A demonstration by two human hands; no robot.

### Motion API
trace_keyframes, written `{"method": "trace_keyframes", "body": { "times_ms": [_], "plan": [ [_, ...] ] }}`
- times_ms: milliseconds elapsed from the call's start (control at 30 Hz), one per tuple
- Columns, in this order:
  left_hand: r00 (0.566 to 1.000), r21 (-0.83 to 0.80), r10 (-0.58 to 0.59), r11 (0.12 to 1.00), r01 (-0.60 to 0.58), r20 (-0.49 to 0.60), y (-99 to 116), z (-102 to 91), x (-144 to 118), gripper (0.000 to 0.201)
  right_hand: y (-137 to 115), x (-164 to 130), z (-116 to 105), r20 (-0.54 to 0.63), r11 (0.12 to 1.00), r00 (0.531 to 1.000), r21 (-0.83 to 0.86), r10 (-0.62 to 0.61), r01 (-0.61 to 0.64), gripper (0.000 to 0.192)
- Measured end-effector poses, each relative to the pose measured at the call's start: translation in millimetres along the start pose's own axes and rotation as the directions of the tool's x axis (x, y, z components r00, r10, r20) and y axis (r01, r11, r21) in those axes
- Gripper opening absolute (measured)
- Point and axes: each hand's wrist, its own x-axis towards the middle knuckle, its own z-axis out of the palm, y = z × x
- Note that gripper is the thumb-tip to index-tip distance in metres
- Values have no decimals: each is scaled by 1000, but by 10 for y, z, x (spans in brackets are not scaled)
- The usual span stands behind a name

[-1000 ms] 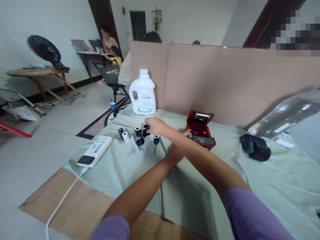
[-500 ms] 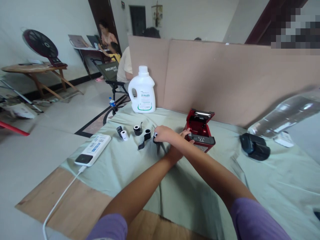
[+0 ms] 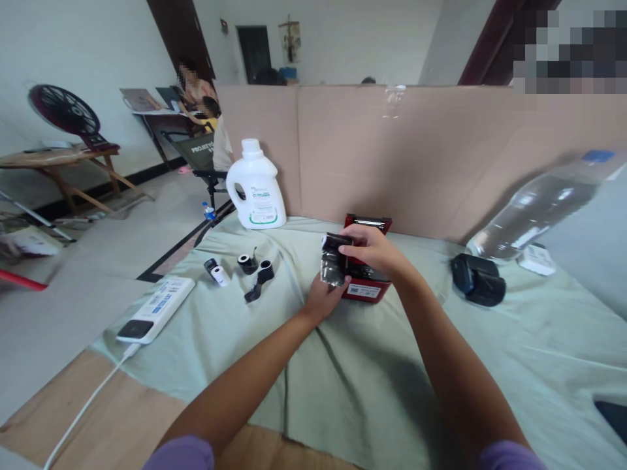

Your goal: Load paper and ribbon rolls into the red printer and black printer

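My right hand (image 3: 369,247) is closed on a roll of black film-like tape (image 3: 334,261), whose loose end hangs down. It holds the roll up in front of a small red printer (image 3: 365,292) with its lid raised. My left hand (image 3: 323,299) is at the printer's left front corner, thumb against the front; its other fingers are hidden behind the hanging tape. On the cloth to the left lie a black roll with a white core (image 3: 246,264), a partly unwound black roll (image 3: 259,281) and a white roll (image 3: 220,276) beside a dark one (image 3: 210,265).
A white jug (image 3: 257,189) stands at the back against a cardboard screen (image 3: 367,150). A white power bank (image 3: 159,312) with a cable lies at the left edge of the green cloth (image 3: 392,372). At right are a black device (image 3: 477,281) and a large clear bottle (image 3: 533,209).
My right hand has lifted the black roll from the cloth and brought it right, in front of the printer. My left hand stays by the printer. The view has shifted slightly.
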Motion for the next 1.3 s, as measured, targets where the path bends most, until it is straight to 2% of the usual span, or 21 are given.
{"method": "trace_keyframes", "body": {
  "times_ms": [100,167,233,333,433,500,600,667,733,800,833,900,967,1133,1233,1300],
  "plan": [
    [994,32,93,995,-91,-65,143,-44,88,55,194,-105,-340,-88,971,985,-179,146,-160,22],
    [981,186,195,964,-189,-16,286,-106,212,51,356,-116,-449,-126,913,968,-324,216,-246,21],
    [954,367,243,883,-291,174,450,-175,381,35,512,-81,-462,-129,859,962,-433,240,-272,22],
    [872,539,160,731,-419,462,687,-231,665,17,676,5,-397,-119,811,966,-526,230,-258,26],
    [791,599,52,624,-502,609,854,-199,886,15,713,34,-393,-101,798,972,-557,211,-231,26],
    [780,620,24,593,-515,625,908,-148,966,16,682,2,-464,-86,822,973,-523,213,-226,22],
    [784,637,29,566,-524,620,915,-73,998,17,626,-74,-636,-111,847,959,-450,261,-283,14],
    [786,645,37,549,-531,617,894,-36,986,18,626,-98,-737,-231,850,938,-406,260,-336,16],
    [797,659,41,537,-526,602,870,-13,967,19,664,-81,-789,-426,880,885,-327,189,-345,18],
    [809,674,49,525,-521,586,855,-1,951,18,717,-36,-789,-554,942,821,-184,137,-281,26],
    [811,677,58,517,-524,582,855,1,945,18,739,-14,-773,-566,968,812,-91,144,-234,29],
    [810,681,82,496,-539,581,868,-1,937,18,770,7,-729,-538,982,822,97,187,-160,33],
    [801,680,105,472,-561,589,897,-7,928,19,794,-31,-675,-516,970,829,209,216,-123,37],
    [752,639,157,436,-634,640,960,5,887,24,969,-357,-461,-440,969,872,209,216,-135,30],
    [737,600,160,482,-639,657,952,28,878,27,1115,-533,-300,-372,922,885,361,280,-140,52],
    [760,572,149,572,-588,632,909,15,902,25,1192,-578,-221,-353,887,888,447,294,-116,60]
  ]
}}
